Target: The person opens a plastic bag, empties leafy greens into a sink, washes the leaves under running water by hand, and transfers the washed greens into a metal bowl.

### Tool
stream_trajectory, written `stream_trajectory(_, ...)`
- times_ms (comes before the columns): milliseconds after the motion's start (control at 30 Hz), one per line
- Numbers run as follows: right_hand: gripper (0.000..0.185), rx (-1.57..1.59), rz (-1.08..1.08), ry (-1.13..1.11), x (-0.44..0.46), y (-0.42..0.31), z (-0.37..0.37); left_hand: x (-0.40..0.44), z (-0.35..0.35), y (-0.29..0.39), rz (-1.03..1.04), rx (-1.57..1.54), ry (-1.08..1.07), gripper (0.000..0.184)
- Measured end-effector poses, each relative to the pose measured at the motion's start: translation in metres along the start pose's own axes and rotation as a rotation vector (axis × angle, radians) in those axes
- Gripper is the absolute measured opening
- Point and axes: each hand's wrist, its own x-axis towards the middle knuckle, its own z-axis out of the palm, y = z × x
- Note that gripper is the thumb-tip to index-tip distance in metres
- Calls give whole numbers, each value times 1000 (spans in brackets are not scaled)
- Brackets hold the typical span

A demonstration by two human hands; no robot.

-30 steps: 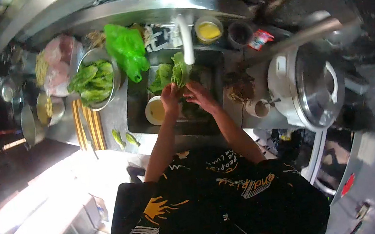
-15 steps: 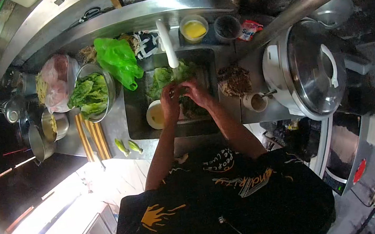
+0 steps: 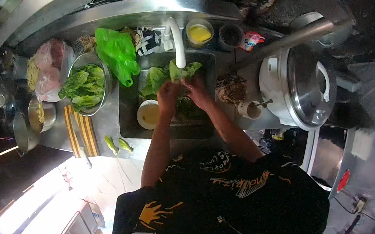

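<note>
Under the white faucet [image 3: 178, 46], a green lettuce leaf [image 3: 187, 72] is spread out over the sink [image 3: 137, 138]. My left hand [image 3: 168, 95] is closed on the leaf's near edge. Close beside it, my right hand [image 3: 197, 92] grips the right part of the same leaf; its fingertips are partly hidden. More lettuce [image 3: 151, 83] lies in the sink to the left of the leaf. A white bowl [image 3: 142, 123] stands in the sink near my left wrist. Darker greens on the sink floor show dimly between my forearms.
Left of the sink are a metal bowl of lettuce [image 3: 109, 87], a green plastic bag [image 3: 117, 55], a striped board [image 3: 88, 135] with a knife, and two small lettuce hearts [image 3: 118, 144]. To the right stand a mug [image 3: 250, 111] and a large lidded cooker [image 3: 274, 85].
The lettuce leaf now shows spread wide beneath the faucet, where before it was bunched close to my fingers. My hands have moved slightly apart, and the whole view has shifted a little.
</note>
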Motion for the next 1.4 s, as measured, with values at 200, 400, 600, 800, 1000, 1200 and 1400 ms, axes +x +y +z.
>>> stream_trajectory(200,60,65,20,181,1,12,7,2,-5,15,-109,-310,63,17)
stream_trajectory(400,70,492,-33,98,14,28,0,0,-4,36,-30,-511,265,20)
stream_trajectory(600,47,431,166,41,9,21,-8,2,-59,86,310,-292,533,20)
stream_trajectory(800,60,-380,-23,-156,22,55,-22,48,-183,133,401,98,737,27)
stream_trajectory(1000,39,-236,2,-105,18,24,7,149,-319,64,316,542,668,34)
stream_trajectory(1200,30,264,218,-25,15,9,8,26,-121,141,588,507,644,25)
stream_trajectory(1400,33,258,266,-9,38,50,-24,2,-30,35,-28,199,-88,31)
